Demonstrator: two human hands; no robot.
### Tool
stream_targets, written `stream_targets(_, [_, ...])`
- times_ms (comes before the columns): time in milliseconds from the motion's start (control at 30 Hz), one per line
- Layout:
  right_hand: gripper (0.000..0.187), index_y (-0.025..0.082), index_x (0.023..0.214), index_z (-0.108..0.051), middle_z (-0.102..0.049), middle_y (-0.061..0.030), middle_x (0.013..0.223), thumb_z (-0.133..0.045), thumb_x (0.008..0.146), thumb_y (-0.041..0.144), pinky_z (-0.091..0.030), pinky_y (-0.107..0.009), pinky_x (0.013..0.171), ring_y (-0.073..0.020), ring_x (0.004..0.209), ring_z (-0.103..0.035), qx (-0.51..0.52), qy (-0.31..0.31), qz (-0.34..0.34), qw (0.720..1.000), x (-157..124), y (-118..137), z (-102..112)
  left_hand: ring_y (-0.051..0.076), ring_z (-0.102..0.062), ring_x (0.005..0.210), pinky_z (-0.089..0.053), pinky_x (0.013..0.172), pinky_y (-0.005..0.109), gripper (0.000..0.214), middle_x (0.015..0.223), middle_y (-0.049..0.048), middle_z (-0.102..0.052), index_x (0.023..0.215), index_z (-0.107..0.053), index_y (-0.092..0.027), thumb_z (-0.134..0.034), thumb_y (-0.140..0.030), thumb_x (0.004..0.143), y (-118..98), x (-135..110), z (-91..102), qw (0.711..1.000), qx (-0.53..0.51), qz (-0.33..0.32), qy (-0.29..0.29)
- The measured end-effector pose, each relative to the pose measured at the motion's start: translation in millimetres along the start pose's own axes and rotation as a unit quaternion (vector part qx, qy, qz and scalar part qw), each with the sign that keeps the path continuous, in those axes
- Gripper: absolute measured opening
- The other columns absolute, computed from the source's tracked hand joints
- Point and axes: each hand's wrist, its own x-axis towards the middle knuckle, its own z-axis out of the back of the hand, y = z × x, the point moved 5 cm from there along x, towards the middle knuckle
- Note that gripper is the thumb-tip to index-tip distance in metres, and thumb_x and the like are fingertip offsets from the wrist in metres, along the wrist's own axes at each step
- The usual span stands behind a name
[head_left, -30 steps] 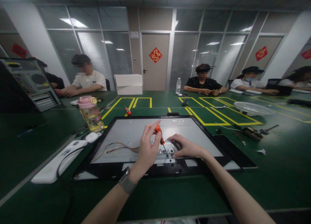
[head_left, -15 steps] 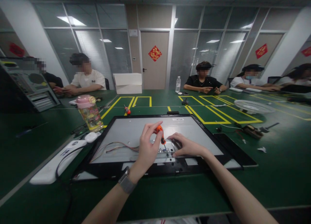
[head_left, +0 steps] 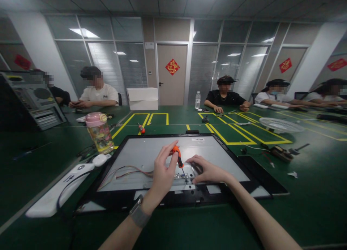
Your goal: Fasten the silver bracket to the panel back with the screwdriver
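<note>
My left hand [head_left: 166, 167] is closed on the orange and black handle of a screwdriver [head_left: 177, 155]. The shaft slants down to a small shiny metal bracket [head_left: 191, 166] near the lower middle of a display panel [head_left: 146, 148]. With fingertips and thumb on either side of that bracket, my right hand [head_left: 208, 170] grips it. The panel lies flat, grey with a black frame. Thin coloured wires [head_left: 130, 170] run across it from the left towards the bracket, partly behind my left hand. What the screwdriver tip touches is too small to make out.
Left of the panel lie a white power strip [head_left: 62, 188] and a pink-lidded bottle [head_left: 99, 133]. A black flat slab [head_left: 262, 176] and a brown-black tool [head_left: 280, 153] are on the right. A computer case [head_left: 32, 98] stands far left. Several people sit across the green table.
The view has tilted up a little, so the table appears lower. My hands keep their hold on screwdriver and bracket. Across the table, the person in black has moved their hands apart.
</note>
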Motion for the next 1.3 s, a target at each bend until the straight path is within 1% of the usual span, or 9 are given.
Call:
stream_targets(100, [0.072,0.023,0.126,-0.054,-0.048,-0.0066,0.122,-0.081,0.061,0.041,-0.037,-0.041,0.104,-0.0288,0.117,-0.045,0.0,0.002,-0.005,1.0,-1.0,3.6,0.6,0.018,-0.061,0.1,-0.048,0.088,0.032,0.031,0.108,0.0066,-0.063,0.123,-0.06,-0.022,-0.047,-0.025,0.094,2.6,-0.8,0.3,1.0,-0.002,0.005,0.001])
stream_targets(267, [0.073,0.022,0.127,-0.053,-0.047,-0.0079,0.124,-0.081,0.062,0.039,-0.036,-0.041,0.105,-0.0294,0.119,-0.044,0.008,0.005,-0.023,1.0,-2.1,5.6,1.0,0.015,-0.06,0.084,-0.05,0.079,0.028,0.026,0.094,0.0042,-0.06,0.114,-0.066,-0.022,-0.055,-0.027,0.09,1.7,-0.1,2.4,1.0,0.014,0.0,-0.017])
stream_targets(400, [0.074,0.022,0.126,-0.054,-0.046,-0.0078,0.125,-0.082,0.061,0.038,-0.035,-0.041,0.106,-0.0299,0.12,-0.043,0.011,0.006,-0.018,1.0,-0.9,3.0,0.2,0.016,-0.06,0.096,-0.048,0.085,0.03,0.032,0.105,0.0056,-0.061,0.123,-0.061,-0.024,-0.046,-0.026,0.095,2.9,0.4,1.6,1.0,0.01,0.012,-0.003])
stream_targets(567, [0.072,0.022,0.126,-0.054,-0.047,-0.0072,0.125,-0.082,0.061,0.037,-0.034,-0.04,0.107,-0.0288,0.12,-0.044,0.014,0.004,-0.01,1.0,-0.3,1.7,0.1,0.015,-0.06,0.085,-0.049,0.079,0.028,0.026,0.094,0.0039,-0.06,0.113,-0.066,-0.022,-0.055,-0.026,0.09,3.5,0.5,3.1,1.0,0.017,0.004,-0.016])
stream_targets(733, [0.073,0.022,0.127,-0.053,-0.047,-0.0073,0.124,-0.082,0.062,0.037,-0.035,-0.04,0.106,-0.0275,0.12,-0.044,0.014,0.005,-0.012,1.0,-0.3,2.5,0.0,0.017,-0.06,0.097,-0.047,0.085,0.03,0.031,0.104,0.0061,-0.062,0.121,-0.062,-0.023,-0.046,-0.027,0.095,4.2,0.1,2.8,1.0,0.014,0.01,-0.006])
stream_targets(867, [0.074,0.02,0.126,-0.054,-0.048,-0.0077,0.122,-0.084,0.06,0.037,-0.035,-0.04,0.106,-0.0275,0.12,-0.044,0.013,0.0,-0.002,1.0,0.4,2.0,0.3,0.016,-0.062,0.086,-0.049,0.08,0.029,0.026,0.097,0.0048,-0.06,0.114,-0.065,-0.021,-0.054,-0.029,0.091,5.8,-1.0,2.9,1.0,0.012,0.012,-0.009])
stream_targets(1033, [0.074,0.021,0.126,-0.054,-0.048,-0.0075,0.123,-0.084,0.06,0.035,-0.035,-0.039,0.106,-0.0281,0.121,-0.044,0.012,-0.001,-0.003,1.0,0.6,0.9,-0.1,0.018,-0.06,0.098,-0.046,0.087,0.031,0.031,0.105,0.006,-0.062,0.121,-0.061,-0.023,-0.045,-0.027,0.095,5.8,-1.5,1.5,1.0,0.014,0.01,0.003])
stream_targets(1167, [0.075,0.021,0.126,-0.054,-0.047,-0.008,0.124,-0.084,0.059,0.034,-0.035,-0.04,0.106,-0.0281,0.121,-0.044,0.013,-0.001,-0.005,1.0,0.7,0.5,-0.8,0.016,-0.06,0.087,-0.047,0.081,0.029,0.026,0.096,0.0041,-0.059,0.115,-0.064,-0.022,-0.052,-0.029,0.093,6.5,-1.6,1.9,1.0,0.015,0.005,0.001])
stream_targets(1300, [0.075,0.021,0.126,-0.054,-0.047,-0.0079,0.125,-0.084,0.059,0.037,-0.034,-0.04,0.107,-0.0281,0.121,-0.044,0.014,-0.003,-0.002,1.0,0.7,1.9,-0.4,0.017,-0.059,0.095,-0.045,0.086,0.031,0.033,0.106,0.0062,-0.061,0.125,-0.058,-0.023,-0.043,-0.027,0.097,8.2,-2.0,1.6,1.0,0.016,0.015,0.012])
